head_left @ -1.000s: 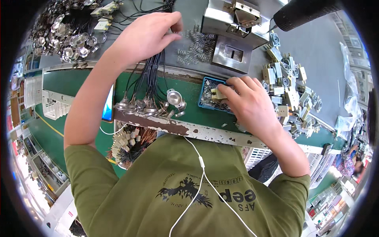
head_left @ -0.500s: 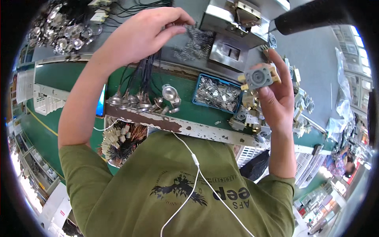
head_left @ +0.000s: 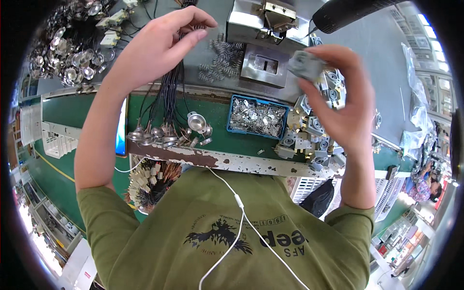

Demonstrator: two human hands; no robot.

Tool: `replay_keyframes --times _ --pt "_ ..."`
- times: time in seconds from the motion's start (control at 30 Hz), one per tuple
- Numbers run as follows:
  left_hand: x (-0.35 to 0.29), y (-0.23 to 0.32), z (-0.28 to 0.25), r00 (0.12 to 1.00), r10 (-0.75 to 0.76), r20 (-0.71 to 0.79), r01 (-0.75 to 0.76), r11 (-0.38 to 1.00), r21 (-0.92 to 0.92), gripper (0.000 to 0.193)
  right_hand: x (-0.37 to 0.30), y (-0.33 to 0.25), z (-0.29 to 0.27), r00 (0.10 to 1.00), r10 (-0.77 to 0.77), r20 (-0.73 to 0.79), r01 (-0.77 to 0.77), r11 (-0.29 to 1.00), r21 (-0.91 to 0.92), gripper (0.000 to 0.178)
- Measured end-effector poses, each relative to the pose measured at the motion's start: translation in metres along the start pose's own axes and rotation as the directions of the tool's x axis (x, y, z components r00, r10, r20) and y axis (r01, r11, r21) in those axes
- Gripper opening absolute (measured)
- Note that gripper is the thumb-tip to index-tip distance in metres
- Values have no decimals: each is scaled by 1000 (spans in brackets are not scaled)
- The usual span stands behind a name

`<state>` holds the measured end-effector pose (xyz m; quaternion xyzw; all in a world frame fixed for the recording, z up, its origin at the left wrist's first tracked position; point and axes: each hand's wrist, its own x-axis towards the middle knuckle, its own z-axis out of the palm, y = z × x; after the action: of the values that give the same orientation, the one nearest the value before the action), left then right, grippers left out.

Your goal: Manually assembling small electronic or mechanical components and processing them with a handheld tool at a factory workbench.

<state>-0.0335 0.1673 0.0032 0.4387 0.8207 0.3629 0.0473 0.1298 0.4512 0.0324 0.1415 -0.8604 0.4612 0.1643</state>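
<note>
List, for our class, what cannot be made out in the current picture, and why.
All in the head view:
- Squarish grey block in the right hand: face details, blurred.
- Left hand: anything pinched, hidden by its own fingers.
- Black cylindrical tool: far end, cut off by the top edge.
- Small silver metal pieces: count, too small and heaped.

In the left of the frame, a phone (head_left: pixel 121 137) with its screen lit and, farther left, a white basket (head_left: pixel 60 141). At bottom centre, a white cord (head_left: pixel 239 200); to its right, a black bag (head_left: pixel 317 198). Near the right edge, crumpled clear plastic (head_left: pixel 417 118) and another person (head_left: pixel 423 189).
</note>
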Motion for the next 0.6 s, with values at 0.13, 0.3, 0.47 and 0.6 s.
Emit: replay_keyframes --times 0.13,0.3,0.47,0.6 --pt "14 7 5 994 -75 83 79 996 -41 23 10 25 42 988 -34 153 125 761 -637 38" --pt "14 3 -3 991 -105 86 106 994 -17 25 9 24 37 969 -59 240 193 790 -582 30" --pt "20 3 -17 973 -223 60 229 965 -127 34 10 26 50 948 112 297 34 894 -447 29" --pt "19 10 -18 984 -177 21 178 980 -87 28 10 40 52 989 -16 149 89 864 -496 26"
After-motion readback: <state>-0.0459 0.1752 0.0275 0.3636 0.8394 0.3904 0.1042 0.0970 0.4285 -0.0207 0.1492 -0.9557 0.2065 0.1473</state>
